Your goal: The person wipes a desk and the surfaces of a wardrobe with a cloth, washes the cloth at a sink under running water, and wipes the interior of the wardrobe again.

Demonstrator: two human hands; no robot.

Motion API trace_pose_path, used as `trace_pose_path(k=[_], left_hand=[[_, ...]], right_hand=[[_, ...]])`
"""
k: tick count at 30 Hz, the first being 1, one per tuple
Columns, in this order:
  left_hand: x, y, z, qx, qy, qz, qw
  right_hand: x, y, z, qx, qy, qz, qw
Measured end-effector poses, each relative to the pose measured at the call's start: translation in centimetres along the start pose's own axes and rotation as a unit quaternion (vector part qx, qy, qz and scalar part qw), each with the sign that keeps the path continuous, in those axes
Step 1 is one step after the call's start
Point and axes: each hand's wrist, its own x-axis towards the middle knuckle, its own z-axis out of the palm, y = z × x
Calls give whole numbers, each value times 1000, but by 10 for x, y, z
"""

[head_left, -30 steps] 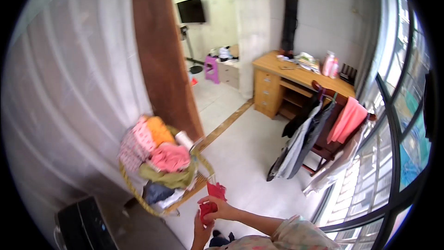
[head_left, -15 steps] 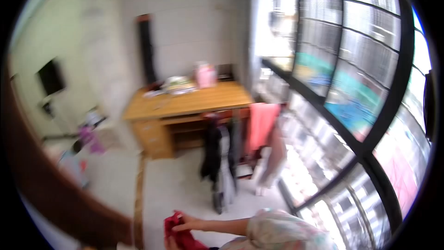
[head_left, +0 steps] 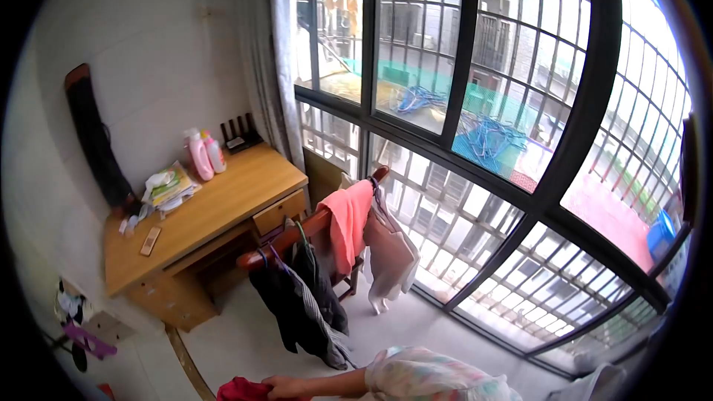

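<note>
The red cloth (head_left: 239,389) is on the person's side of the chair (head_left: 319,224), lower than its top rail and a touch to its left, bunched at the right hand (head_left: 286,387), whose grip is closed on it. I can't tell about the left grip, out of sight. It looks soft and light to me, limp rather than fragile, so a gathered fold should hold better than a loose edge.

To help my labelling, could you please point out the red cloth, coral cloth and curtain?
Red cloth (head_left: 243,389), head view: bunched fabric.
Coral cloth (head_left: 347,230), head view: hanging front.
Curtain (head_left: 269,52), head view: middle folds.
</note>
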Motion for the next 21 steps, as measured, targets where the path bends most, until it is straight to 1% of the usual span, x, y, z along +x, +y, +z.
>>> trace_pose_path(k=[1, 2, 3, 4, 6, 7, 9, 10, 11, 12, 13, 14, 15, 16, 17, 18, 19, 20, 21], left_hand=[[24, -3, -9, -1, -22, 8, 1000], [45, -6, -20, -3, -38, 16, 999], [67, -11, -31, -40, -26, -4, 999], [81, -8, -34, -39, -25, -2, 999], [103, 9, -35, -40, -18, 6, 999], [133, -10, -68, 30, 24, 10, 999], [186, -26, -124, 134, 1, 62, 989], [203, -26, -137, 186, -6, 86, 979], [220, -30, -152, 237, -1, 105, 966], [232, -17, -153, 291, 14, 117, 949], [237, 0, -121, 187, 85, 127, 971], [240, 21, -115, 117, 93, 85, 985], [245, 36, -123, 105, 111, 56, 987], [250, 57, -131, 161, 69, 40, 984], [272, 46, -163, 185, 52, 6, 981], [284, 48, -182, 172, 27, -12, 985], [289, 69, -184, 192, 32, -10, 981], [305, 72, -203, 208, 16, -28, 978], [320, 73, -221, 179, -2, -30, 983]], right_hand=[[-3, -16, 7, -5, 10, 4, 1000], [22, -13, -3, -61, 25, -55, 996], [64, -2, -17, -120, 38, -109, 986], [86, -3, -19, -181, 47, -162, 969], [113, -9, -20, -170, 57, -181, 967], [123, -14, -17, -166, 61, -191, 966], [140, -30, -7, -160, 66, -210, 962], [146, -41, 3, -160, 66, -218, 961], [154, -50, 15, -210, 139, -237, 938], [161, -69, 29, -250, 172, -122, 945], [182, -64, 29, -307, 173, -283, 892], [186, -77, 40, -275, 132, -273, 913], [204, -82, 51, -264, 134, -269, 916], [201, -106, 72, -343, 164, -261, 887], [215, -116, 82, -293, 151, -197, 923], [228, -126, 92, -251, 140, -198, 937], [251, -130, 95, -246, 133, -232, 932], [273, -137, 100, -273, 120, -290, 909], [286, -147, 118, -279, 126, -291, 906]])
